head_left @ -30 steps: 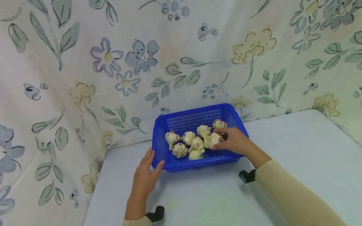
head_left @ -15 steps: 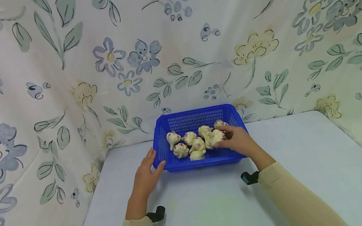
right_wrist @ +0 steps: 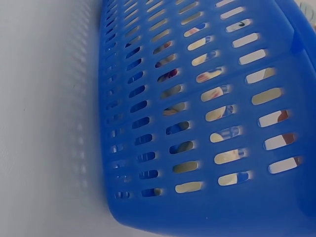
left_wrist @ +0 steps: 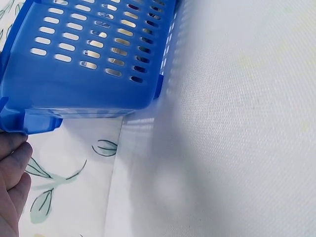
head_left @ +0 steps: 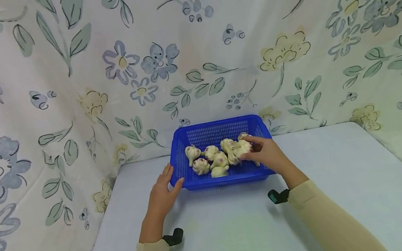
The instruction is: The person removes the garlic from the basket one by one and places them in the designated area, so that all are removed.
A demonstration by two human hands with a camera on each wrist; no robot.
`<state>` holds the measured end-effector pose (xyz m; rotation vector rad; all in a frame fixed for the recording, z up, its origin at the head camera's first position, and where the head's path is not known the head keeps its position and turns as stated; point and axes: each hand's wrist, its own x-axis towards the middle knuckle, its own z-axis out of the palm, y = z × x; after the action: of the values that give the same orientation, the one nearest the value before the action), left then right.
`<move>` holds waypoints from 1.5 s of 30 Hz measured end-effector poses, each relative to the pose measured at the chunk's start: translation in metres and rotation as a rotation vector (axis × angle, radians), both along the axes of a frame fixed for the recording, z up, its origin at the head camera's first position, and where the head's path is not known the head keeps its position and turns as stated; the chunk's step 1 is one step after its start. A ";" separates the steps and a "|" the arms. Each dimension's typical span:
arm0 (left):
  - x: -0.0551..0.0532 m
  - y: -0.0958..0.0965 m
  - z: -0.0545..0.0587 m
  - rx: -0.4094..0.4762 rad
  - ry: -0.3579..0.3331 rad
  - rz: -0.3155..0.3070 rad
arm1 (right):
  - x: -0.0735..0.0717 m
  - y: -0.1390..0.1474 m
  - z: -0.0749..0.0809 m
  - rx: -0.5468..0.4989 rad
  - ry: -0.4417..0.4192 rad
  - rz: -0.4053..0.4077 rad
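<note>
hanging behind a white table (head_left: 228, 230), floral cloth (head_left: 193, 56) backs the blue basket (head_left: 226, 183).

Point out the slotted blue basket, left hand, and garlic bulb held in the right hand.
Slotted blue basket (left_wrist: 71, 90), left wrist view, unslotted wall strip.
Left hand (head_left: 161, 195), head view, back of hand.
Held garlic bulb (head_left: 242, 148), head view, exposed side.

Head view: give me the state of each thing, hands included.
Basket: upright on the table, open-topped.
Held bulb: gripped; lifted or not, unclear.
Other bulbs: lying in the basket.
Left hand: touching the basket's rim.
Right hand: gripping one bulb.
Cloth: hanging behind the table.
</note>
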<state>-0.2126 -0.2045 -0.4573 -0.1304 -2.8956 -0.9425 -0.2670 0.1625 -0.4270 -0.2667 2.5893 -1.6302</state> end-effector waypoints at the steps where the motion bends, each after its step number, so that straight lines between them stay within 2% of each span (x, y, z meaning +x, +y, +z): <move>1: 0.000 0.000 0.000 0.002 0.002 0.000 | 0.000 0.001 0.000 -0.008 0.000 0.000; 22: 0.000 -0.002 -0.003 -0.014 0.000 -0.001 | 0.002 0.004 0.006 -0.091 0.016 -0.011; 38: 0.000 0.001 -0.001 -0.015 0.010 -0.003 | 0.002 0.018 0.012 -0.061 0.037 -0.054; 45: 0.000 0.001 -0.002 0.002 0.014 0.001 | 0.002 0.023 0.017 -0.080 0.042 -0.061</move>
<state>-0.2121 -0.2039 -0.4594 -0.1339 -2.8818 -0.9407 -0.2652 0.1852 -0.4099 -0.2308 2.5904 -1.7704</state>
